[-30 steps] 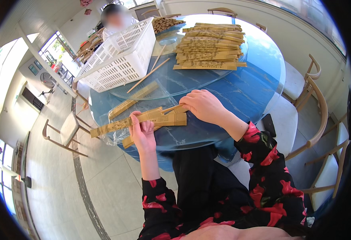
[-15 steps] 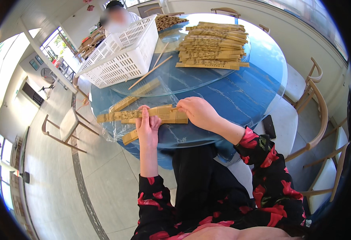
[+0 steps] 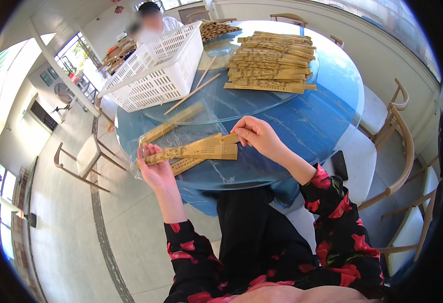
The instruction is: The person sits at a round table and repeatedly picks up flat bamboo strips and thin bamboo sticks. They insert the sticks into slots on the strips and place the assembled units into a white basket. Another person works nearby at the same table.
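A long, flat, gold printed paper sleeve (image 3: pixel 214 151) lies at a slant over the near edge of the table. My left hand (image 3: pixel 157 169), palm up, has its narrow left end between thumb and fingers. At the wider right end, my right hand (image 3: pixel 260 135) pinches a narrow gold strip that sticks out; whether the strip is a flap or a separate piece I cannot tell. Beneath the sleeve is another gold strip (image 3: pixel 185 165), partly covered. Farther off, a gold packet (image 3: pixel 173 123) rests on crumpled clear plastic film (image 3: pixel 209 122).
A white slotted plastic basket (image 3: pixel 148 83) stands at the back left, beside two thin wooden sticks (image 3: pixel 191 94). A stack of gold sleeves (image 3: pixel 272 63) sits on the glass turntable, with a brown pile (image 3: pixel 216 30) behind. Across the table is another person (image 3: pixel 153 25). Chairs (image 3: pixel 82 159) surround the table.
My left hand has slid left to the sleeve's end and turned palm up. My right hand has moved slightly right, and the gold strip now sticks out farther.
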### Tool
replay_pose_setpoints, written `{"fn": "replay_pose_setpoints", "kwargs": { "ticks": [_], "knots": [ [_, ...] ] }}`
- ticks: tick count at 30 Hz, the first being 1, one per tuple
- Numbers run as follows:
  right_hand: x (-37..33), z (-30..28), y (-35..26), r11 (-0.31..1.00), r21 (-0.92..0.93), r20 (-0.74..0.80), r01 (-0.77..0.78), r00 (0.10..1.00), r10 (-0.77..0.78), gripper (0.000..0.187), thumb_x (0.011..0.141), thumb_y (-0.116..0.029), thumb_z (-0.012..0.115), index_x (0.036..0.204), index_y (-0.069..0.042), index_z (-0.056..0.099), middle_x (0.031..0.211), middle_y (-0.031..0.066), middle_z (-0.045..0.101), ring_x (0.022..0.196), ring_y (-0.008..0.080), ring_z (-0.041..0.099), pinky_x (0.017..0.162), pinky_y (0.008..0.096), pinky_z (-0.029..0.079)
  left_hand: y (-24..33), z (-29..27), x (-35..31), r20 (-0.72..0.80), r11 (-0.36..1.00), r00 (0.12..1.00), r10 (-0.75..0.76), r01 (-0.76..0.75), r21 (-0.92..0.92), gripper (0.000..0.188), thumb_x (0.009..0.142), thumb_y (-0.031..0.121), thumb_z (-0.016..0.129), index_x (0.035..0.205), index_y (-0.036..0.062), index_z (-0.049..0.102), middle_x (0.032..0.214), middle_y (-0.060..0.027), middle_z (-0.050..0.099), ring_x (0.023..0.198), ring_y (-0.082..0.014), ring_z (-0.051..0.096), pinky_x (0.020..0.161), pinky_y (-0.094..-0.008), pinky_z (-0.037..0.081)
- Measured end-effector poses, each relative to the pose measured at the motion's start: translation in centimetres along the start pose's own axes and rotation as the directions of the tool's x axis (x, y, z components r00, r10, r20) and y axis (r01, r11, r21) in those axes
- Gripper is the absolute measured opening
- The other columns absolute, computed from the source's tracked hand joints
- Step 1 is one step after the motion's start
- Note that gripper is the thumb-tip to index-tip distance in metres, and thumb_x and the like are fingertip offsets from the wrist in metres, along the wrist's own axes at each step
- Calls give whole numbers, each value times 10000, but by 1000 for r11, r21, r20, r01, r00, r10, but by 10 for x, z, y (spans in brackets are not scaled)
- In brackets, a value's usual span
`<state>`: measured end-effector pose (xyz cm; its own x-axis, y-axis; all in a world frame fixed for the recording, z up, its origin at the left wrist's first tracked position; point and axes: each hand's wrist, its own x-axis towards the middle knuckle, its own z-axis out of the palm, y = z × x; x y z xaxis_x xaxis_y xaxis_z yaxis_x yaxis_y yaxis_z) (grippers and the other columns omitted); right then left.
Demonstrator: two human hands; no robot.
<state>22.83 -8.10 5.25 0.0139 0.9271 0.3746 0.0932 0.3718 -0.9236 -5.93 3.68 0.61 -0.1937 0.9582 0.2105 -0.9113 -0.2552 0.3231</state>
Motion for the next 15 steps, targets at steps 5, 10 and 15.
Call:
{"fn": "replay_pose_setpoints", "kwargs": {
  "ticks": [5,10,15],
  "knots": [
    [-1,-4,-6,930,344,92,-130,990,105,235,1072,-171,494,1073,1,654,756,-12,532,666,73,452,613,230,389,11,-32,18,23,989,999,-27,30,-142,245,1081,227,444,1050,2,536,981,-103,600,949,-235,598,1014,-402,520],
    [-2,-3,-5,840,513,190,-175,978,88,324,1088,-256,467,1150,1,653,806,-12,523,719,77,441,671,222,391,-6,-18,6,163,950,978,-128,168,-265,236,1078,200,444,913,39,495,793,-39,483,771,-189,500,968,-390,481],
    [-2,-6,-10,683,692,278,-236,959,51,340,1085,-269,468,1227,-6,629,846,7,541,774,88,469,728,244,418,-13,-7,0,141,900,973,-183,223,-374,236,1075,193,447,881,59,457,740,-19,396,694,-175,426,874,-371,451]
  ]
}}
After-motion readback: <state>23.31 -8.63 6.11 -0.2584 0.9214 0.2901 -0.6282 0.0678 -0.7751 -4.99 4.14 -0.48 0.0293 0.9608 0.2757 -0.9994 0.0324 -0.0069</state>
